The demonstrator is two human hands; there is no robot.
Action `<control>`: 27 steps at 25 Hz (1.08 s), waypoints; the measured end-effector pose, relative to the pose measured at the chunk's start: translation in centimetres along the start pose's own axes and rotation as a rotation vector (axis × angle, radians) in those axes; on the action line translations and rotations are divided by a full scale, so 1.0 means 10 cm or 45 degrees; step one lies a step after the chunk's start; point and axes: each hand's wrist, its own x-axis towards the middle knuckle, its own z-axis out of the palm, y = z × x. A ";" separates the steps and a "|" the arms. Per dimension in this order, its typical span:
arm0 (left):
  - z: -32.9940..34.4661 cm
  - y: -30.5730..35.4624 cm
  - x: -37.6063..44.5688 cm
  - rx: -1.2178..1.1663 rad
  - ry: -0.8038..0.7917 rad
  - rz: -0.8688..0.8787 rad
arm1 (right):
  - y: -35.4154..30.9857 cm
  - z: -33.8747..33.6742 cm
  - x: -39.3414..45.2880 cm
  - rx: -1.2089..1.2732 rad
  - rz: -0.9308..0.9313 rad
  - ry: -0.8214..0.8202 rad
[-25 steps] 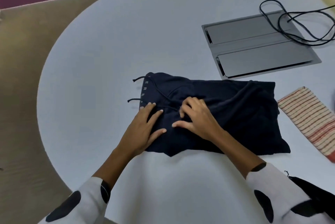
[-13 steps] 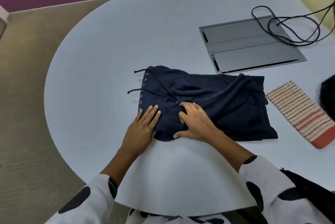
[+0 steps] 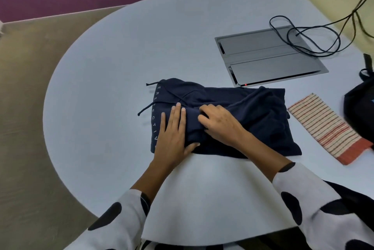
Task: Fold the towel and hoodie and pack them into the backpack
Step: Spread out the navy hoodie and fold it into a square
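The dark navy fleece hoodie (image 3: 232,120), folded into a rough rectangle, lay near the middle of the pale grey rounded desk (image 3: 125,63), with pale lettering running down its edge at nine o'clock and two dark drawstrings (image 3: 145,109) trailing off that side onto the desk. The left hand (image 3: 174,138) rested flat on the lettered end, its fingers (image 3: 178,114) straight and released, pressing the cloth down, the thumb lying along the near hem. Just beside it, toward three o'clock, the right hand (image 3: 220,123) lay on the same fold with its fingers (image 3: 204,111) curled, bunching a ridge of the fabric. Both forearms came from white sleeves with large black spots (image 3: 315,205) at six o'clock.

At three o'clock from the hoodie, close to but apart from it, lay the folded cream towel with thin red stripes and a red end band (image 3: 327,128). Beyond the towel, at the frame's three o'clock edge, a black backpack (image 3: 360,108) was partly in view. At one o'clock from the hoodie a grey metal hatch panel (image 3: 269,57) sat flush in the desk, with a black looped cable (image 3: 315,37) lying across its far corner.
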 end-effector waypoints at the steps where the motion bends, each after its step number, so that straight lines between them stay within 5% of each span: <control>1: 0.04 0.03 0.05 0.049 -0.069 -0.049 | -0.04 0.04 -0.05 0.148 0.058 -0.059; 4: 0.13 0.04 0.09 0.130 -0.161 -0.086 | -0.12 0.12 -0.17 0.628 0.327 -0.385; 8: 0.08 0.07 0.08 0.061 -0.234 -0.031 | -0.20 0.24 -0.07 0.534 0.323 -0.765; 13: 0.17 0.02 -0.02 -0.061 0.035 0.077 | -0.14 0.35 -0.04 0.149 0.159 -0.096; 15: 0.25 0.02 -0.06 -0.029 0.039 0.105 | -0.10 0.45 -0.13 -0.037 0.024 -0.040; 19: 0.44 0.08 -0.18 0.117 -0.211 0.120 | -0.12 0.57 -0.47 0.055 0.145 -0.462; 22: 0.39 0.16 -0.11 0.016 -0.149 0.096 | -0.06 0.44 -0.47 0.439 0.242 -0.669; 25: 0.30 0.05 0.04 0.032 0.013 0.219 | 0.01 0.27 -0.36 0.467 0.154 -0.848; 27: 0.30 -0.14 0.10 0.048 -0.020 0.061 | 0.09 0.20 -0.25 0.544 0.190 -1.003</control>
